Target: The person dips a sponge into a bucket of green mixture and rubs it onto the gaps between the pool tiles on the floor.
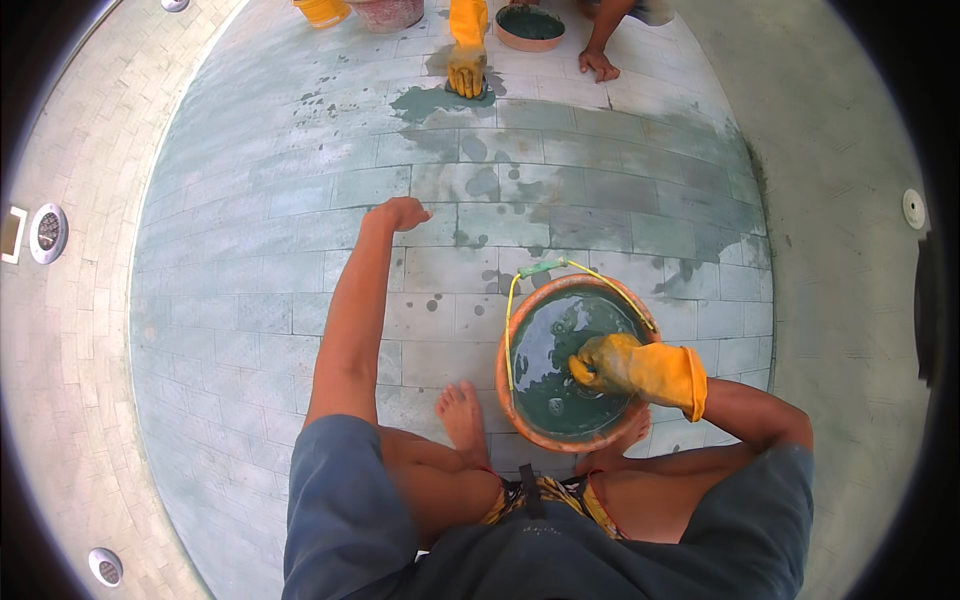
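My left hand [398,213], bare with fingers curled closed and nothing visible in them, is held out over grey-green stone tiles [365,265]. My right hand [615,362], in a yellow-orange rubber glove stained grey, dips into dark green slurry [560,395] inside an orange bucket [508,345]. Its fingers are bent together; whatever they grip is hidden by slurry and glove. The bucket, with a yellow handle and green grip [542,268], stands between my bare feet [460,415].
Ahead, another person's gloved hand [467,70] presses into a green wet patch. A bare hand [598,65] rests near a shallow orange basin [530,35]. A yellow bucket [320,12] and red bucket [388,15] stand behind. Curved walls with round fittings [48,232] flank the tiles.
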Motion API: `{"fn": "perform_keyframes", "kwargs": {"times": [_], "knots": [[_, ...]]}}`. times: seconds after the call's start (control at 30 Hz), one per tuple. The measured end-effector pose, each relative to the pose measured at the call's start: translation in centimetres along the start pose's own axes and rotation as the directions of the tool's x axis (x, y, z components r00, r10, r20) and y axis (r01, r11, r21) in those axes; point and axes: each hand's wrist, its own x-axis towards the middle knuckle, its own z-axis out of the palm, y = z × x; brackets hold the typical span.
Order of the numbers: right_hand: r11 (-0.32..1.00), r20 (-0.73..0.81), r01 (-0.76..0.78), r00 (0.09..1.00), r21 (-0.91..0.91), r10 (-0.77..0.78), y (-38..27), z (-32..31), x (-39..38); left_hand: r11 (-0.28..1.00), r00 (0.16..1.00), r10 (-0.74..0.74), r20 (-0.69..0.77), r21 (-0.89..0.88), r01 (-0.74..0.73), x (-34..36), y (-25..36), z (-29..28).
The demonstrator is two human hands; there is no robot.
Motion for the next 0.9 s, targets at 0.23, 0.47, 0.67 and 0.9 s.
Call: {"fn": "perform_keyframes", "kwargs": {"times": [0.23,0.47,0.67,0.9], "knots": [[0.936,0.185,0.321,0.938,-0.144,-0.293,1.0,0.8,3.5,0.97,0.993,-0.067,-0.097,-0.239,0.042,-15.1,-8.0,1.1],[0.894,0.378,0.442,0.843,-0.079,-0.383,0.0,-3.1,4.6,0.908,0.928,-0.369,0.046,-0.193,0.371,-23.3,-13.1,3.1],[0.902,0.313,0.428,0.851,0.055,-0.423,2.5,-3.0,4.1,0.951,0.951,-0.308,0.031,0.0,0.308,-18.3,-10.3,-4.7],[0.908,0.314,0.248,0.88,0.337,-0.357,3.3,-2.3,3.5,0.995,0.96,-0.066,-0.271,0.055,0.083,-17.5,-4.9,-13.5]]}}
